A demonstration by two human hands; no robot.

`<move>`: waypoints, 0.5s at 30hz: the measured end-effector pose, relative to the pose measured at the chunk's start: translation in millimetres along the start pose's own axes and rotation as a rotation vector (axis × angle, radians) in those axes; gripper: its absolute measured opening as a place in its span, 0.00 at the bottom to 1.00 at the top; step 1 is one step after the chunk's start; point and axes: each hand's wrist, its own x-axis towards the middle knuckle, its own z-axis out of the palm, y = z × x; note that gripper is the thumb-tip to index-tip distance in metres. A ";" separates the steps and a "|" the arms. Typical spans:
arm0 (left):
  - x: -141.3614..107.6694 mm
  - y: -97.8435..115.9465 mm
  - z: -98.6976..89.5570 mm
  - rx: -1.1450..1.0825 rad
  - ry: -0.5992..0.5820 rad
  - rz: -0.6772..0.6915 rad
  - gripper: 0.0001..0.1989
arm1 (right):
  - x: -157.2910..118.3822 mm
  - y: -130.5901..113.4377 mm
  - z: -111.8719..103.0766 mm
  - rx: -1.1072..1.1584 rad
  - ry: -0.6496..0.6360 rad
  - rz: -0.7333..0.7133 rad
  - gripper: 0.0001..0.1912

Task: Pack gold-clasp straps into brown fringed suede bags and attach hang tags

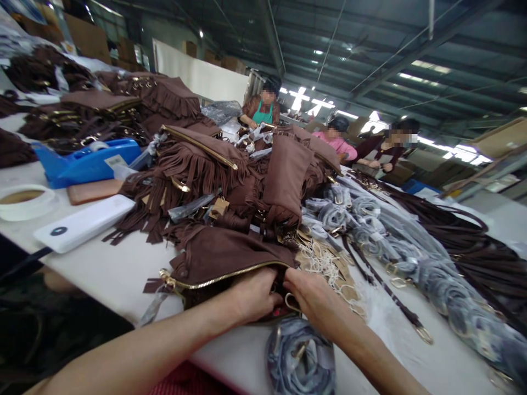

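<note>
Brown bag (222,255) under both hands, left hand (251,296), right hand (310,293), gripping its zipper end (table edge)

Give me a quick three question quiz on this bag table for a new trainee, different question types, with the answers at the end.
1. True or false: both hands are on the brown bag at its gold zipper.
2. Multiple choice: what lies left of the white power bank, at the table edge? A) scissors B) roll of white tape C) a mug
3. Fill in: the tape dispenser behind the power bank is coloured ____.

Key: 1 true; 2 B; 3 blue.
</note>
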 end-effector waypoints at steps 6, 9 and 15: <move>11.4 11.1 5.4 0.109 0.020 -0.061 0.17 | 10.3 6.9 5.4 -0.043 -0.034 0.051 0.10; 18.5 14.6 5.7 0.173 0.010 -0.082 0.14 | 12.8 8.7 7.1 -0.061 -0.047 0.057 0.11; 22.7 -2.6 -2.8 0.120 -0.119 0.018 0.09 | 8.9 4.8 -0.5 -0.116 -0.093 0.057 0.09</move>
